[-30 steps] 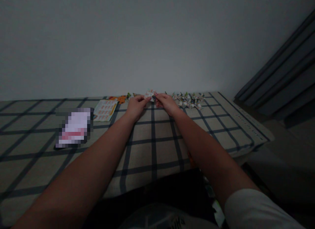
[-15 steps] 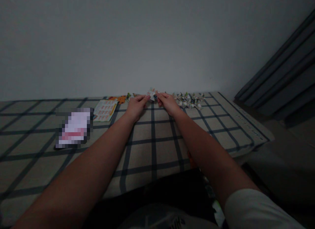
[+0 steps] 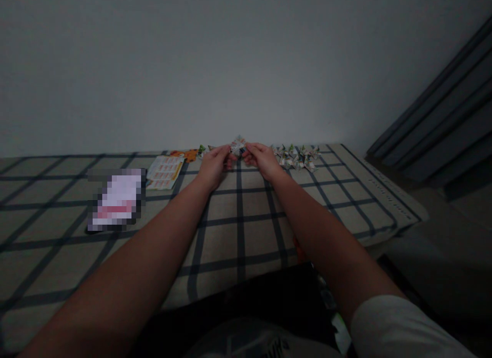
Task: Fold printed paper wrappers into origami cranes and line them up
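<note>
A small folded paper piece, pale with printed colours and pointed at the top, is held up between my two hands near the far edge of the table. My left hand pinches its left side with thumb and fingers. On the other side, my right hand is closed on its right edge. Just right of my right hand lie several similar folded paper pieces in a cluster. A little green and white folded piece lies beyond my left hand, partly hidden by it.
A checked cloth covers the table, which meets a plain wall. Left of my hands lie a printed paper sheet, an orange item and a blurred-out phone-like object. A grey curtain hangs at the right.
The folded paper between my hands has turned and now shows a more evenly pointed shape. My fingers have shifted slightly on it; both arms stay in nearly the same place.
</note>
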Action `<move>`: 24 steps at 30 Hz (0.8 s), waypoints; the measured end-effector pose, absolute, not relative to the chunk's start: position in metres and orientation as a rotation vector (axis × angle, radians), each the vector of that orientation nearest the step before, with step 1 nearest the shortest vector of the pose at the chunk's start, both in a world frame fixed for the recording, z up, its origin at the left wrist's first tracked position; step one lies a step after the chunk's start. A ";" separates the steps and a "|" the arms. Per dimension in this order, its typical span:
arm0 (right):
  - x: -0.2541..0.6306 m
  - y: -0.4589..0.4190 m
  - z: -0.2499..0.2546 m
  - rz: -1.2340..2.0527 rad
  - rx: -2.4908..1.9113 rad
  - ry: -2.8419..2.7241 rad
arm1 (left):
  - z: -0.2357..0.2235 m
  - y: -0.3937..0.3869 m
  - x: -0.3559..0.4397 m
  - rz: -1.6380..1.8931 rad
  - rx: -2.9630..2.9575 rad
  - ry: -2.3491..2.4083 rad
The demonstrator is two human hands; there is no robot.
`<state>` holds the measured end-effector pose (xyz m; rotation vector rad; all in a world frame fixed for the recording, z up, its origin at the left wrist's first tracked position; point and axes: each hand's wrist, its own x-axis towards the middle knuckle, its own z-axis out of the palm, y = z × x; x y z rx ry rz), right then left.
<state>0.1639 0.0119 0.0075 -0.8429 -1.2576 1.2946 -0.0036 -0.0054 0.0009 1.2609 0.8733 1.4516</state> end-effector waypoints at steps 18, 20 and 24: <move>0.159 0.006 0.009 1.161 -0.836 -1.483 | 0.008 -0.011 -0.002 1.361 1.020 0.836; 0.158 0.003 0.011 1.157 -0.851 -1.523 | 0.009 -0.012 -0.003 1.357 1.015 0.810; 0.157 0.001 0.012 1.130 -0.824 -1.602 | 0.009 -0.011 -0.003 1.389 0.996 0.790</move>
